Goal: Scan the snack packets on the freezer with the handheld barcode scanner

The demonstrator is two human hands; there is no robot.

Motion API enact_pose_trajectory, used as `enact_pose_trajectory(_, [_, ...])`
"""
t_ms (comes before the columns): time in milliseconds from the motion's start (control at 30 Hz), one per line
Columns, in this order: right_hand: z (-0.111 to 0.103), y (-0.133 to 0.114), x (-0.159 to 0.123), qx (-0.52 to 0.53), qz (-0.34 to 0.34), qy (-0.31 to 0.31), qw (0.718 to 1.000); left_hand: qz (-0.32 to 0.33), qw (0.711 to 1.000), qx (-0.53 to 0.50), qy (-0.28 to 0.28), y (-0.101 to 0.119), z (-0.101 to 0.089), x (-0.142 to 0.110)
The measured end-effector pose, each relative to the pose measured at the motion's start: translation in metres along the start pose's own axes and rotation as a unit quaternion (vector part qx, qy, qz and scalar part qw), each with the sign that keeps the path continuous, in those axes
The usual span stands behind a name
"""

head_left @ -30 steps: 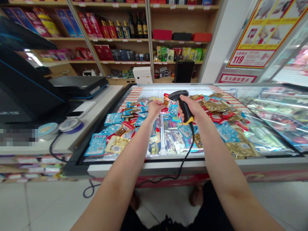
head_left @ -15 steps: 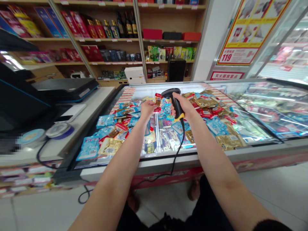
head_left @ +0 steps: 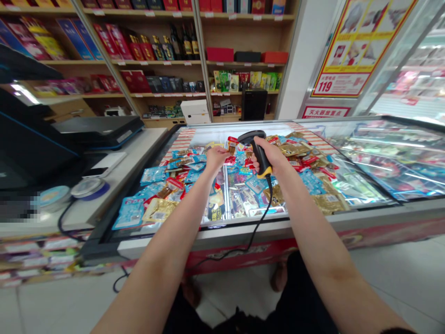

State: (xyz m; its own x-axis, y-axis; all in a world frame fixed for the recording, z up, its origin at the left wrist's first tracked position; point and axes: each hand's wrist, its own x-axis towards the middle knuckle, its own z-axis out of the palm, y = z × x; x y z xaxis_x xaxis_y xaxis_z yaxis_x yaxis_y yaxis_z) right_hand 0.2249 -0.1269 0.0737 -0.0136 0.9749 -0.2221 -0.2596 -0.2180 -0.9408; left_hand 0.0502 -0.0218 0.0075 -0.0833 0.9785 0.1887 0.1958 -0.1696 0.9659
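Pinches a small red-and-brown packet in the left hand, just above the heap, and wraps the right hand firmly around a black scanner, with its head close beside. Seems partway through scanning: cannot tell whether read yet, with many loose packets left lying to both sides. Stands at a glass-topped freezer, near a pale counter on the left, facing stocked shelves and a red-and-yellow poster, above a tiled floor.
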Motion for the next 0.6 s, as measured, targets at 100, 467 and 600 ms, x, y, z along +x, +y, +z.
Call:
enact_pose_trajectory(100, [-0.004,-0.002,-0.006,0.006,-0.005,0.008,1.0,-0.002,1.0,0.015,-0.002,0.003,0.004,0.0])
enact_pose_trajectory(467, [-0.065,-0.024,-0.036,0.041,-0.081,0.057,0.994,-0.054,0.992,-0.088,-0.075,0.063,0.079,0.004])
enact_pose_trajectory(600, [-0.095,-0.037,-0.048,0.041,-0.109,0.092,0.989,-0.058,0.961,-0.188,-0.196,0.093,0.14,0.0])
